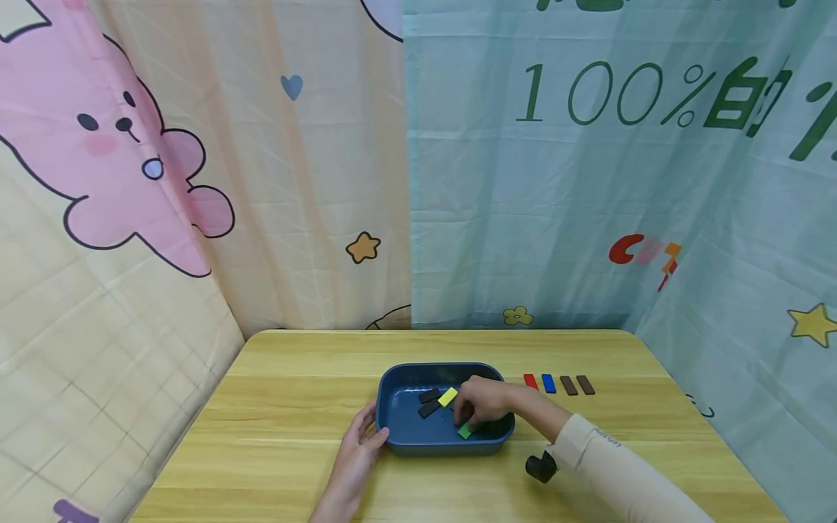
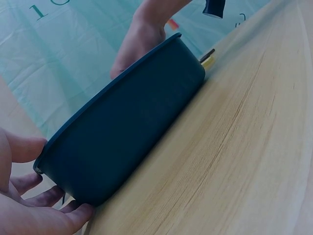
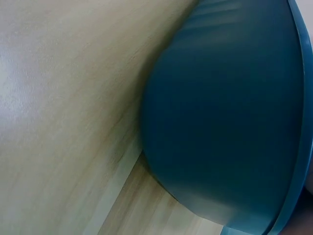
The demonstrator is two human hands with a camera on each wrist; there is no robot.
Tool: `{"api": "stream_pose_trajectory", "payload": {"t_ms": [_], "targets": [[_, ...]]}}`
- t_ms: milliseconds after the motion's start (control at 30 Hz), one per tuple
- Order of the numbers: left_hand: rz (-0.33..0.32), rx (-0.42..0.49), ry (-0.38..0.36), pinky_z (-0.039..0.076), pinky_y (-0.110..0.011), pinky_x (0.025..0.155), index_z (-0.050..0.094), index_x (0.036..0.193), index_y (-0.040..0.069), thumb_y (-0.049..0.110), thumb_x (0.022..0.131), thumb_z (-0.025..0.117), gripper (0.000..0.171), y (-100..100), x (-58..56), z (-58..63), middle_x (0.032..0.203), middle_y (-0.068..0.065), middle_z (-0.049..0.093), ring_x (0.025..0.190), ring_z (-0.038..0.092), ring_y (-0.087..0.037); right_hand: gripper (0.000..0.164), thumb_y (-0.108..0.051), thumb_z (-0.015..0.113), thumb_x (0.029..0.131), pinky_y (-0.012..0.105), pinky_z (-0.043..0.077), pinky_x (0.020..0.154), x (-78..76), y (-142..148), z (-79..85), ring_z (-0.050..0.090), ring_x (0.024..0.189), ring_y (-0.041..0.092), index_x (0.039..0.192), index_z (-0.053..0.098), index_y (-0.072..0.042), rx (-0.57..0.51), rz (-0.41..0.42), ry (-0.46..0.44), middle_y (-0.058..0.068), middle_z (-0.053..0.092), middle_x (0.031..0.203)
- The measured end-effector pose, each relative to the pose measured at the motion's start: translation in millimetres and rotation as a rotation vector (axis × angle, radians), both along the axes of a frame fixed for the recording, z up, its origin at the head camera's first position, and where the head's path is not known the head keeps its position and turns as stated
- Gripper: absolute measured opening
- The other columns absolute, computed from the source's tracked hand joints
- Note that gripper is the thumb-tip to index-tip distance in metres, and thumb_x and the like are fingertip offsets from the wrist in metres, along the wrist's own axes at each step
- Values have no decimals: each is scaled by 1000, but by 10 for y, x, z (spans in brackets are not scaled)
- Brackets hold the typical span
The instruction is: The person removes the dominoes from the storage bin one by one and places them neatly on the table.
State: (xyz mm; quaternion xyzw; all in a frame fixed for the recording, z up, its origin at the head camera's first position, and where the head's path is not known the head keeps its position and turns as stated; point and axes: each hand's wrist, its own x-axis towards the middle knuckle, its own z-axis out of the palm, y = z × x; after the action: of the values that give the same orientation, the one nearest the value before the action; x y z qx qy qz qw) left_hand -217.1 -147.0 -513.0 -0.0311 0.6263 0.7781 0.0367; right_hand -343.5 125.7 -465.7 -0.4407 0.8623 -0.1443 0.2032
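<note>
A dark blue rectangular tub point(image 1: 405, 421) with rounded corners stands on the wooden table. My left hand point(image 1: 356, 443) holds its left end, the thumb at the rim and the fingers against the side wall, as the left wrist view shows. Inside the tub, my right hand point(image 1: 484, 399) reaches down with bent fingers and pinches a small flat green block point(image 1: 465, 431) near the front wall. Left of those fingers lie a yellow block point(image 1: 447, 396) and two black blocks point(image 1: 429, 408). In the right wrist view the tub's outer wall point(image 3: 225, 117) hides the fingers.
To the right of the tub, a red block point(image 1: 530, 380), a blue block point(image 1: 548, 383) and two brown blocks point(image 1: 568, 386) lie in a row on the table point(image 1: 275, 414). A black wrist camera point(image 1: 540, 466) hangs under the right wrist. Printed curtains point(image 1: 510, 218) stand behind the table.
</note>
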Motion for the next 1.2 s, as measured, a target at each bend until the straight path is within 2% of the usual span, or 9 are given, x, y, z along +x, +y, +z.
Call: {"api": "stream_pose_trajectory", "payload": {"t_ms": [300,567,967,1200], "targets": [[-4,7,3,35,-54,116,24,160,-5,1,105,53,62,2,-3,-2,162,-32,24,145,31,-46,10,-5,79,92,18,53,75,26,-8,-47,58,77,0,94,78,-14,-21,-8,27,-13,66,85],[-9,15,20,34,-55,117,22,160,-6,1,105,52,63,18,-15,5,162,-33,22,146,30,-47,19,-3,77,92,20,48,66,46,-1,-35,51,68,4,86,66,-17,-94,-19,49,-13,56,75],[-5,12,7,33,-56,117,24,160,-4,2,105,53,63,2,-8,-9,162,-32,23,146,29,-46,19,-5,77,92,23,49,69,17,51,6,51,73,5,92,62,-18,-221,-102,64,-13,55,80],[3,12,1,33,-56,117,24,160,-4,2,105,54,63,7,-16,-10,162,-32,23,146,30,-46,17,-4,75,94,25,51,68,22,120,68,52,74,8,95,60,-13,-342,-174,-2,-7,57,82]]}}
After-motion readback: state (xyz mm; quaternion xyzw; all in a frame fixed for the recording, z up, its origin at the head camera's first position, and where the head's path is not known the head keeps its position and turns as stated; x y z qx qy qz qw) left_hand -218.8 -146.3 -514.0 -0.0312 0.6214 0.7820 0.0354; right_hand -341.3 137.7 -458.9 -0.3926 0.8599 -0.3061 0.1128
